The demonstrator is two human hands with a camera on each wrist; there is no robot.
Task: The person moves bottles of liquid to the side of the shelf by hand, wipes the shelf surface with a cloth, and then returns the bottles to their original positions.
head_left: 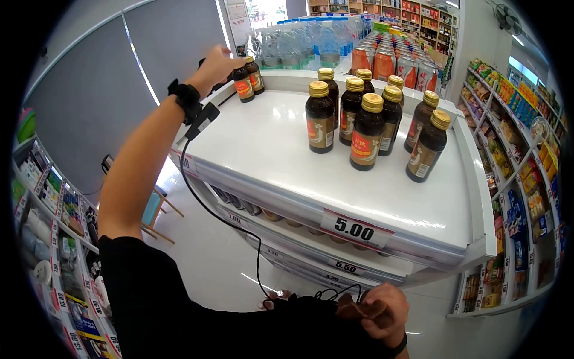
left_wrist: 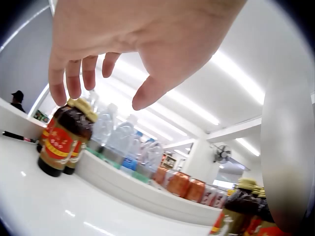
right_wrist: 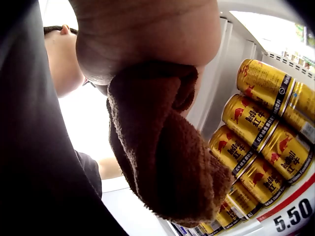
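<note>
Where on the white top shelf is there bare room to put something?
The top shelf is bare between the two bottles at far left and the larger group of bottles, and along its front, above the 5.00 label. It is crowded within that group.

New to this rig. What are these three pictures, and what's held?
No robot: a person works bare-handed. The wide picture comes from a camera worn on the head; the other two from one on each wrist. On the glossy white shelf top stand dark brown bottles with gold caps: a group toward the right and a pair at the far left corner. The left hand is at that pair, its fingertips near the caps, with no grip visible. The right hand holds a fuzzy brown cloth, clearest from the right wrist.
</note>
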